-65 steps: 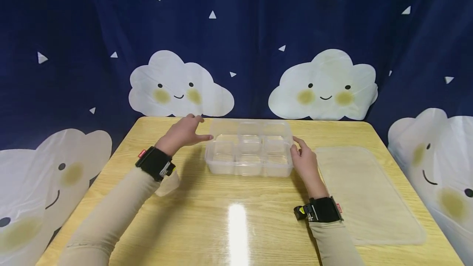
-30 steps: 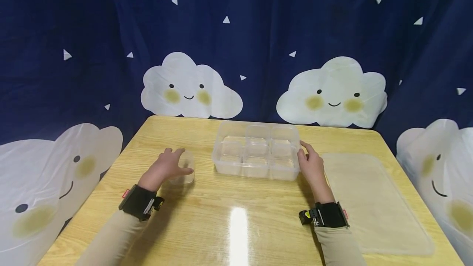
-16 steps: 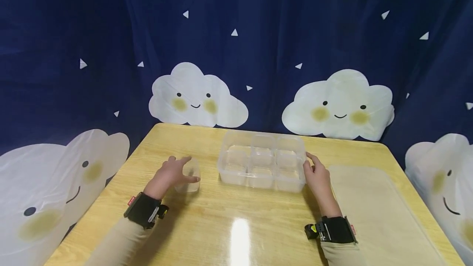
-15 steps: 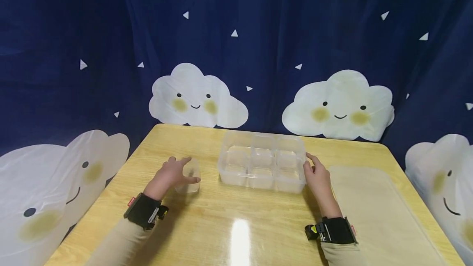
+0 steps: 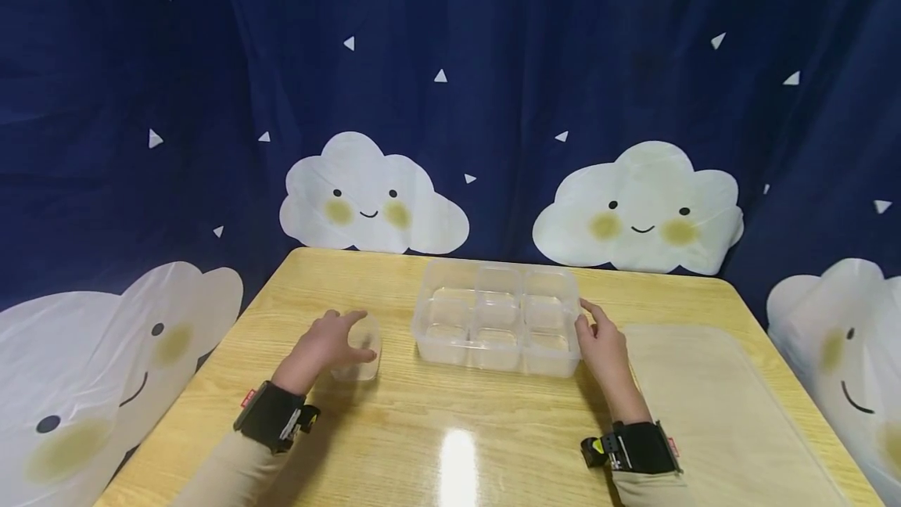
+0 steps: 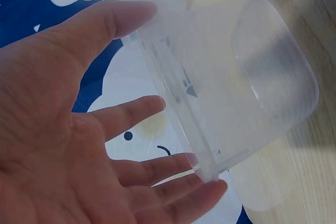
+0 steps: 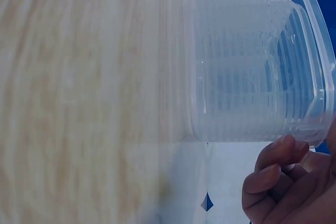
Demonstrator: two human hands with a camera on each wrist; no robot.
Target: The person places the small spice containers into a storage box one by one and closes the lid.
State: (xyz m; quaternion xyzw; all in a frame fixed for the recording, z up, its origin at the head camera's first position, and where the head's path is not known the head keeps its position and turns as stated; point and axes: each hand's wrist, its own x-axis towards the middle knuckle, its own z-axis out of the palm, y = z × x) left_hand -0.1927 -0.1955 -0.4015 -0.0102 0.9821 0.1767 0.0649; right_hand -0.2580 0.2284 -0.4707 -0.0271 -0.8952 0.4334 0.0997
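My left hand [image 5: 327, 343] holds a small clear plastic tub [image 5: 364, 346] left of the box, thumb on the near side and fingers on the far side. In the left wrist view the thumb and fingertips span the rim of the tub [image 6: 236, 77], which looks empty. A larger clear rectangular box [image 5: 496, 358] stands mid-table with several similar tubs [image 5: 496, 327] inside; its back left corner has none. My right hand [image 5: 605, 343] grips the box's right side, and the right wrist view has its curled fingers [image 7: 270, 177] at the box corner.
A flat translucent sheet, like a lid [image 5: 725, 413], lies on the right of the wooden table [image 5: 401, 444]. Behind the table hangs a dark blue curtain [image 5: 486, 45] with white clouds. A light reflection shines near the table's front.
My left hand has come away from the box's left side down to the small tub, which now sits slightly farther back. My right hand stays at the box. The head view has shifted.
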